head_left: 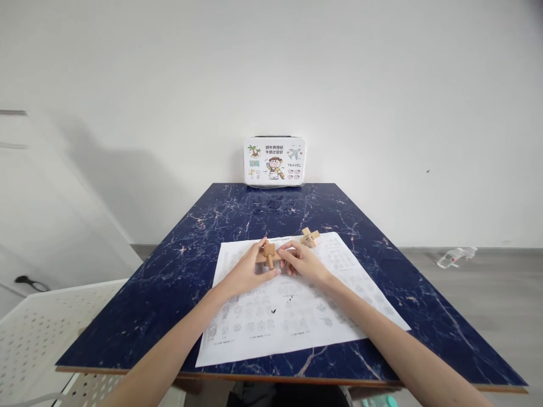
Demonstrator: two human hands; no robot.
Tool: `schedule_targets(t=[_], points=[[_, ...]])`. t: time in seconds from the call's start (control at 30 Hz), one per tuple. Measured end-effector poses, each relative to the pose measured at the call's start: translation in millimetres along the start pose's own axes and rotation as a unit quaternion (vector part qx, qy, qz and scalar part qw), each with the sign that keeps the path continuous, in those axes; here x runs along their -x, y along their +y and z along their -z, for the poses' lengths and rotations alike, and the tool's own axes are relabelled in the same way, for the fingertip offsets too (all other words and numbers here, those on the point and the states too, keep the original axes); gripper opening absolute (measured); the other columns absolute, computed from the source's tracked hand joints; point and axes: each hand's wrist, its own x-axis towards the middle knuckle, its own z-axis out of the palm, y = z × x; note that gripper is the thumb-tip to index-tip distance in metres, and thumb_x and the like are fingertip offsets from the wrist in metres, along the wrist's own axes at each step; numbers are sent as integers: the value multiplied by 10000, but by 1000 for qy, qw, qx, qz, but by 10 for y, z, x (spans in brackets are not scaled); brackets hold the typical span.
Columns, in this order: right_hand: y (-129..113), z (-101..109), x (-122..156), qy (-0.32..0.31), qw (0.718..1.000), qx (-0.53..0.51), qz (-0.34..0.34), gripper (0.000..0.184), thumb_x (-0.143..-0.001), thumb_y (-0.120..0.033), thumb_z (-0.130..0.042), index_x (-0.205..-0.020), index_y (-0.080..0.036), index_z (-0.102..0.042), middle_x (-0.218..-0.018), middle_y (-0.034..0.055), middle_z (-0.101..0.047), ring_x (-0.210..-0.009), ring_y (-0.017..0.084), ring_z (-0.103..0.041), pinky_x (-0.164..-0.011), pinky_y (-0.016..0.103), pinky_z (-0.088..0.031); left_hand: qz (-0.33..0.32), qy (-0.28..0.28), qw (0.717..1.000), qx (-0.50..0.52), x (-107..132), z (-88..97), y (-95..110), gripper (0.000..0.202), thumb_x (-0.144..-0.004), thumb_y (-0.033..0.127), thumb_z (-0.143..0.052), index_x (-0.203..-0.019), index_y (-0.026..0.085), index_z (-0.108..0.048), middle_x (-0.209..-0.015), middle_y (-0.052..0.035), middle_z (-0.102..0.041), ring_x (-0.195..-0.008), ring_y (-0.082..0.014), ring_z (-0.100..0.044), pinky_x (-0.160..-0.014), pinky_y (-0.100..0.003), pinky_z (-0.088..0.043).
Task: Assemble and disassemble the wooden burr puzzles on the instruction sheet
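Over the printed paper sheet (254, 305), my two hands hold a wooden interlocking puzzle (270, 250) made of crossed light-brown pieces. My left hand (246, 271) grips its left side, with the thumb below and the fingers behind. From the right, my right hand (303, 262) pinches the end of a piece between thumb and index finger; its other fingers curl underneath. A second wooden cross-shaped puzzle (310, 237) rests at the sheet's far edge, just beyond my right hand. Small faint diagrams cover the paper, and a few dark specks lie on its middle.
The dark blue marbled table (178, 271) ends against a white wall. At its far edge stands a white cartoon-printed case (275, 161). A white perforated rack (38, 322) is at the lower left. A clear plastic bottle (450, 258) lies on the floor at right.
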Motion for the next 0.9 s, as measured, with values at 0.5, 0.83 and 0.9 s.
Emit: schedule_targets(t=[0.5, 0.83, 0.9], points=[[19, 17, -6, -9, 1000, -2, -5, 424, -907, -630, -667, -974, -228, -549, -707, -17, -679, -484, 107, -563, -455, 239, -399, 17, -50, 999, -2, -11, -2, -2, 918, -863, 532, -764, -1614, 313, -282, -1558, -133, -528, -1454, -351, -498, -1202, -534, -388], [40, 7, -4, -18, 1000, 23, 2, 363, -940, -572, -651, -941, -234, -518, -694, -19, -676, -469, 105, -557, -440, 237, -417, -22, -39, 996, -81, -21, -9, -23, 625, -857, 522, -753, -1387, 255, -556, -1490, -140, -550, -1434, -374, -476, -1189, -546, -384], [30, -4, 7, -13, 999, 34, -3, 349, -946, -557, -649, -940, -235, -515, -690, -16, -679, -461, 106, -556, -431, 237, -418, -32, -32, 994, -103, -19, -15, -39, 602, -837, 541, -765, -1334, 245, -598, -1454, -144, -577, -1423, -392, -473, -1187, -566, -376]])
